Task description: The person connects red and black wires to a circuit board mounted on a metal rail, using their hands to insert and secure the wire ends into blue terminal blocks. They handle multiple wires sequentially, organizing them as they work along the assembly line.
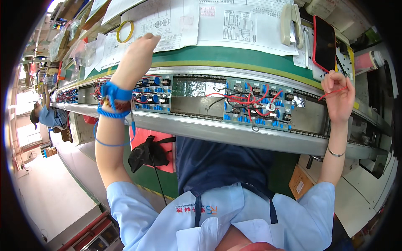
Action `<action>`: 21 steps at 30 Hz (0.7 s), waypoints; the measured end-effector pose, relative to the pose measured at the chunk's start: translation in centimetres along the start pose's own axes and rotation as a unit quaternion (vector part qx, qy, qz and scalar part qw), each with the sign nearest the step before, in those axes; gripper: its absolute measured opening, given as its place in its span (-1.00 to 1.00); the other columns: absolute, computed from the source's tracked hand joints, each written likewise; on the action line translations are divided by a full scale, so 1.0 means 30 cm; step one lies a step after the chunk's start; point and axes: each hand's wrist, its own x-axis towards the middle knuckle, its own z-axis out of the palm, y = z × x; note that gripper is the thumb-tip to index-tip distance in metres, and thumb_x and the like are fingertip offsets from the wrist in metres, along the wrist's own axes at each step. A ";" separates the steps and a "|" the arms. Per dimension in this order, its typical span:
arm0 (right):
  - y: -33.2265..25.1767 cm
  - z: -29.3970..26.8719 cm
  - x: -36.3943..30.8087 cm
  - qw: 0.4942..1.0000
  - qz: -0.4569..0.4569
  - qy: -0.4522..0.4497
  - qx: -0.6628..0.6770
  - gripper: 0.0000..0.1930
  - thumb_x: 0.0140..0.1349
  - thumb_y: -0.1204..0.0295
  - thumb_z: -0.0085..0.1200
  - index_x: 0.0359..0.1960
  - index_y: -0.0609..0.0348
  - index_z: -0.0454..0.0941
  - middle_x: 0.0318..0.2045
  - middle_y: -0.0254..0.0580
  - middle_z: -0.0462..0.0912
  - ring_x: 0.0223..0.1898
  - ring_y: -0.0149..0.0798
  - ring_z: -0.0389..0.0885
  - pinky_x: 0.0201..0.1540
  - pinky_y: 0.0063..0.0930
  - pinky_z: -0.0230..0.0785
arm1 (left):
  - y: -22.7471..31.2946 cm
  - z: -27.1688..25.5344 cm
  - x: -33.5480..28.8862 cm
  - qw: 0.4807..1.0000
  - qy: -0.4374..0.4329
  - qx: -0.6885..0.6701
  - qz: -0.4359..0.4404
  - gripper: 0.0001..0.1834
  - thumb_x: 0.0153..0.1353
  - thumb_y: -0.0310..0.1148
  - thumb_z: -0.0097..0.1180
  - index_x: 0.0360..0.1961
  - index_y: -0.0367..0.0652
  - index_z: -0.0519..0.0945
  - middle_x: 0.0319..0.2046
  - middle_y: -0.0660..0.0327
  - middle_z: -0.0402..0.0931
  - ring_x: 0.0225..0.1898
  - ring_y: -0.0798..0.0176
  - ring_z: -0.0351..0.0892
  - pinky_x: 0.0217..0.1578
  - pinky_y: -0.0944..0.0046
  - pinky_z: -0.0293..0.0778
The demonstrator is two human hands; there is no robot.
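Note:
My right hand (pixel 338 94) is raised at the right end of the conveyor, its fingertips pinching a thin red wire (pixel 333 93). My left hand (pixel 144 52) is curled closed over the papers at the far side; whatever its fingers may hold is hidden. A blue wrist strap (pixel 114 93) circles my left wrist. Between my arms, a green circuit board (pixel 258 104) sits on the conveyor, with red and black wires and blue parts across it. Another circuit board (pixel 153 93) lies partly behind my left wrist.
The conveyor's metal rail (pixel 217 125) runs across in front of me. Beyond it lie printed drawings (pixel 251 31), a yellow ring (pixel 125 32), a white stapler-like tool (pixel 289 25) and a red-cased phone (pixel 324 44). Another person (pixel 53 116) sits at the far left.

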 end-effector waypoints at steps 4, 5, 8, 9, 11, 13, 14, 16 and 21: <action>-0.005 -0.013 -0.010 1.000 0.002 0.003 0.010 -0.52 0.40 0.23 -0.50 -0.22 0.32 0.49 -0.47 -0.30 0.28 -0.41 -0.36 0.20 -0.27 -0.49 0.08 | 0.278 -0.159 -0.055 0.984 0.167 -0.052 -0.014 -0.72 0.07 -0.61 0.09 -0.13 -0.29 0.56 -0.29 0.08 0.55 -0.26 -0.02 0.53 -0.22 0.14 0.45; -0.004 -0.025 -0.013 1.000 0.002 -0.002 0.014 -0.53 0.39 0.23 -0.49 -0.18 0.32 0.49 -0.46 -0.29 0.30 -0.40 -0.36 0.20 -0.26 -0.48 0.09 | 0.332 -0.164 -0.090 0.973 0.211 -0.090 -0.006 -0.72 0.02 -0.62 0.16 -0.17 -0.29 0.57 -0.34 0.10 0.57 -0.32 0.03 0.53 -0.28 0.18 0.45; 0.005 -0.040 -0.003 1.000 0.004 -0.011 0.025 -0.53 0.39 0.24 -0.48 -0.14 0.34 0.49 -0.45 -0.28 0.32 -0.40 -0.35 0.20 -0.25 -0.48 0.09 | 0.487 -0.152 -0.226 0.943 0.283 -0.177 0.008 -0.70 -0.13 -0.70 0.26 -0.29 -0.31 0.60 -0.44 0.12 0.59 -0.46 0.13 0.55 -0.44 0.28 0.44; 0.010 -0.044 -0.001 0.999 0.004 -0.019 0.035 -0.53 0.38 0.24 -0.46 -0.12 0.35 0.49 -0.45 -0.28 0.32 -0.39 -0.35 0.19 -0.25 -0.48 0.08 | 0.520 -0.127 -0.261 0.939 0.283 -0.192 0.025 -0.71 -0.14 -0.70 0.26 -0.30 -0.32 0.60 -0.46 0.12 0.58 -0.48 0.14 0.54 -0.47 0.29 0.43; -0.002 -0.044 0.002 0.999 0.007 -0.011 0.034 -0.53 0.38 0.25 -0.46 -0.12 0.36 0.49 -0.45 -0.28 0.31 -0.39 -0.35 0.18 -0.24 -0.48 0.08 | 0.571 -0.068 -0.308 0.930 0.270 -0.245 0.029 -0.71 -0.15 -0.72 0.25 -0.31 -0.34 0.59 -0.49 0.12 0.56 -0.52 0.16 0.52 -0.50 0.30 0.41; 0.002 -0.054 0.007 0.999 0.007 -0.010 0.043 -0.54 0.37 0.26 -0.44 -0.12 0.39 0.48 -0.45 -0.28 0.29 -0.37 -0.35 0.17 -0.24 -0.48 0.06 | 0.608 -0.004 -0.341 0.918 0.263 -0.297 -0.003 -0.72 -0.14 -0.73 0.24 -0.32 -0.33 0.59 -0.50 0.14 0.54 -0.54 0.17 0.49 -0.51 0.30 0.39; 0.002 -0.057 0.001 0.999 0.009 -0.005 0.043 -0.54 0.36 0.27 -0.43 -0.12 0.39 0.48 -0.44 -0.28 0.29 -0.37 -0.34 0.17 -0.24 -0.48 0.06 | 0.623 0.019 -0.356 0.914 0.259 -0.312 -0.031 -0.72 -0.13 -0.73 0.23 -0.32 -0.33 0.59 -0.50 0.14 0.54 -0.53 0.17 0.49 -0.51 0.31 0.39; 0.001 -0.059 0.001 0.999 0.010 0.002 0.042 -0.55 0.36 0.28 -0.42 -0.11 0.40 0.48 -0.44 -0.28 0.27 -0.37 -0.34 0.16 -0.24 -0.48 0.06 | 0.641 0.044 -0.371 0.902 0.261 -0.335 -0.079 -0.73 -0.12 -0.74 0.22 -0.32 -0.32 0.59 -0.49 0.13 0.55 -0.52 0.17 0.50 -0.49 0.32 0.40; 0.007 -0.070 0.003 0.998 0.014 -0.002 0.066 -0.55 0.35 0.29 -0.40 -0.09 0.41 0.49 -0.45 -0.28 0.26 -0.36 -0.34 0.15 -0.24 -0.49 0.05 | 0.640 0.056 -0.345 0.886 0.293 -0.335 -0.129 -0.75 -0.10 -0.71 0.25 -0.33 -0.28 0.60 -0.47 0.15 0.55 -0.50 0.20 0.48 -0.46 0.32 0.39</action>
